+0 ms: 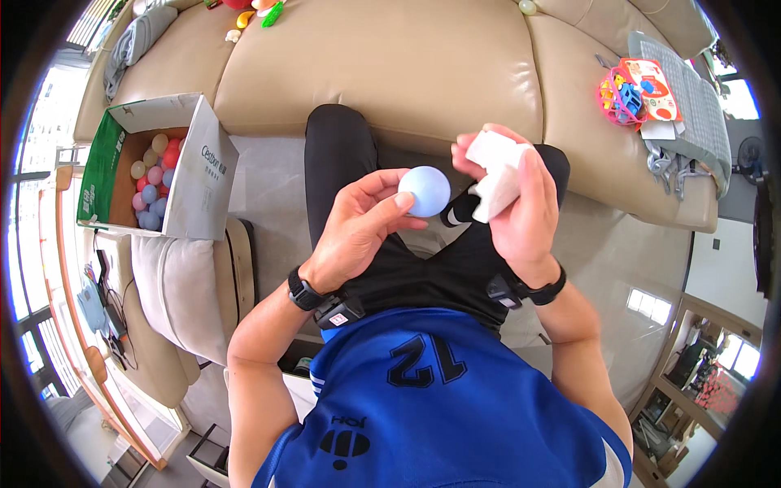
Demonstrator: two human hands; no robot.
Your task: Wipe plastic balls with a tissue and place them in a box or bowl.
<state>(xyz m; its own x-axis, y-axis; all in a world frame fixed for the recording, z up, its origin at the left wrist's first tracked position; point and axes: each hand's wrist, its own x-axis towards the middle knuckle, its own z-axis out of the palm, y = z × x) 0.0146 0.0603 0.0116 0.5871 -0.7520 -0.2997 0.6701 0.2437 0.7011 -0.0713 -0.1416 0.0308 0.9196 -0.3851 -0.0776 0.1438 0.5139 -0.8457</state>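
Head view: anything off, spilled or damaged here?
Nothing damaged or spilled. Left hand holds a pale blue ball; right hand holds a folded white cloth. Other balls sit inside the cardboard box; toys lie loose on the sofa.

Single head-worn fisheye view, looking steeply down, close over lap, sofa (423, 73) ahead

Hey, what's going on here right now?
A person sitting by a beige sofa holds a pale blue ball in the fingertips of the left hand. The right hand holds a folded white cloth right beside the ball. To the person's left, an open cardboard box holds more coloured balls.
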